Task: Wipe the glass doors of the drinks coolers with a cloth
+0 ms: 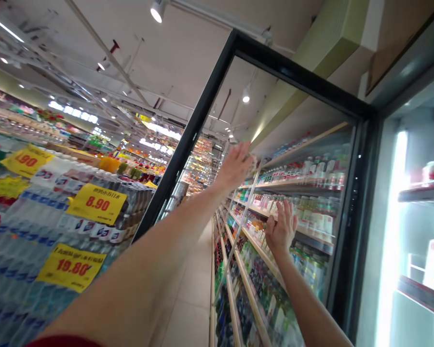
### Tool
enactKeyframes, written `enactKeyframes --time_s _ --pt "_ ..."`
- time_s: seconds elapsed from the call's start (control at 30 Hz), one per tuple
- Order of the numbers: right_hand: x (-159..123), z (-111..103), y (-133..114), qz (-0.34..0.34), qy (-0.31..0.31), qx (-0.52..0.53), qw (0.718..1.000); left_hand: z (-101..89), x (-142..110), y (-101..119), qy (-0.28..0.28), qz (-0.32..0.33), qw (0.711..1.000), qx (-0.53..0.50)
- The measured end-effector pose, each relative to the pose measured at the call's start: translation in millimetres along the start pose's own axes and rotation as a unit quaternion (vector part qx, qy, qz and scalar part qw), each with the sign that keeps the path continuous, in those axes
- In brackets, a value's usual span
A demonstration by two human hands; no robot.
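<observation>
The tall black-framed clear glass door (292, 74) stands open between the white-lit upright cooler (415, 154) at right and stacked clear plastic bottles (18, 255) at left, angled outward so the cooler's shelves are exposed. Left hand (235, 166) and right hand (282, 226) are unclenched before the pane, holding nothing visible; contact cannot be confirmed. Yellow rectangular price cards (97, 204) face outward, presumably for legibility.

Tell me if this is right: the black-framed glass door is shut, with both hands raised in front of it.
Not shut: the head view shows the black-framed glass door open, with the left hand and right hand raised in front of it.
</observation>
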State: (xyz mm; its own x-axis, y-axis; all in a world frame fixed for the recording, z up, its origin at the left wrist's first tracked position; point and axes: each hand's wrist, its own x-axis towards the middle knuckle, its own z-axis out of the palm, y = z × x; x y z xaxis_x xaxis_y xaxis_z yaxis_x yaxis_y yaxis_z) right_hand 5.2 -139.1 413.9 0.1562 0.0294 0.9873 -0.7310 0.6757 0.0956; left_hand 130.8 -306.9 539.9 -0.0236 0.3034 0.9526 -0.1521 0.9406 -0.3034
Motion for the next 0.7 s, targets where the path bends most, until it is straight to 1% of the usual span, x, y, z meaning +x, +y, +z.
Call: enactKeyframes --time_s 0.03,0.07,0.1,0.13,0.17,0.2,0.23,0.27,0.3,0.33,0.37,0.4,0.43,0.47,0.5,0.53,0.57,0.6,0.63,0.67,0.7 --pt "0.1 0.0 -0.4 0.001 -0.001 0.001 1.0 -4.3 5.2 -10.7 0.018 -0.057 0.998 0.0" --pt "0.2 0.0 -0.8 0.003 -0.002 0.003 1.0 -6.6 7.3 -15.5 0.03 -0.105 0.994 -0.001" --pt "0.1 0.2 -1.2 0.004 -0.003 0.005 1.0 -6.4 5.4 -13.5 0.032 -0.129 0.991 -0.004" --pt "0.0 0.4 -1.4 0.006 -0.004 0.006 1.0 -4.0 -0.5 -5.3 0.024 -0.124 0.992 -0.009" --pt "-0.2 0.7 -1.5 0.008 -0.006 0.007 1.0 0.1 -9.8 7.7 0.004 -0.09 0.996 -0.017" --pt "-0.4 1.2 -1.5 0.01 -0.006 0.007 1.0 5.2 -21.2 22.9 -0.026 -0.029 0.999 -0.028" --pt "-0.6 1.7 -1.3 0.011 -0.006 0.007 1.0 10.3 -33.1 37.3 -0.061 0.054 0.996 -0.04" --pt "-0.9 2.4 -0.9 0.011 -0.005 0.006 1.0 14.4 -43.8 48.1 -0.092 0.137 0.985 -0.051" --pt "-1.1 3.2 -0.5 0.011 -0.003 0.006 1.0 16.9 -51.6 52.9 -0.117 0.201 0.971 -0.059" --pt "-1.3 4.0 0.0 0.011 0.0 0.006 1.0 17.1 -55.7 50.6 -0.131 0.235 0.961 -0.06" --pt "-1.4 4.9 0.3 0.011 0.002 0.006 1.0 15.1 -55.6 41.3 -0.133 0.231 0.962 -0.054" --pt "-1.5 5.7 0.5 0.01 0.003 0.004 1.0 11.1 -52.2 26.5 -0.12 0.19 0.974 -0.043" --pt "-1.6 6.3 0.4 0.01 0.001 0.002 1.0 6.0 -46.9 8.3 -0.1 0.124 0.987 -0.028" --pt "-1.7 6.9 0.2 0.01 -0.002 0.0 1.0 0.6 -41.6 -10.1 -0.067 0.039 0.997 -0.01" --pt "-1.8 7.4 -0.3 0.012 -0.004 -0.002 1.0 -4.4 -38.7 -25.9 -0.037 -0.031 0.999 0.004" --pt "-2.1 7.7 -1.0 0.014 -0.006 -0.004 1.0 -8.4 -40.0 -36.7 -0.026 -0.063 0.998 0.01" --pt "-2.5 8.0 -1.8 0.018 -0.008 -0.005 1.0 -11.2 -46.7 -41.0 -0.026 -0.064 0.998 0.007" --pt "-3.2 8.2 -2.5 0.022 -0.008 -0.004 1.0 -12.8 -59.0 -38.6 -0.039 -0.031 0.999 -0.004" --pt "-4.1 8.3 -3.1 0.025 -0.008 -0.003 1.0 -13.4 -75.8 -30.6 -0.065 0.031 0.997 -0.023" --pt "-5.1 8.4 -3.4 0.026 -0.008 -0.001 1.0 -13.2 -95.1 -19.2 -0.093 0.11 0.988 -0.048" --pt "-6.2 8.6 -3.5 0.024 -0.009 0.0 1.0 -12.5 -114.1 -6.9 -0.123 0.195 0.97 -0.076"
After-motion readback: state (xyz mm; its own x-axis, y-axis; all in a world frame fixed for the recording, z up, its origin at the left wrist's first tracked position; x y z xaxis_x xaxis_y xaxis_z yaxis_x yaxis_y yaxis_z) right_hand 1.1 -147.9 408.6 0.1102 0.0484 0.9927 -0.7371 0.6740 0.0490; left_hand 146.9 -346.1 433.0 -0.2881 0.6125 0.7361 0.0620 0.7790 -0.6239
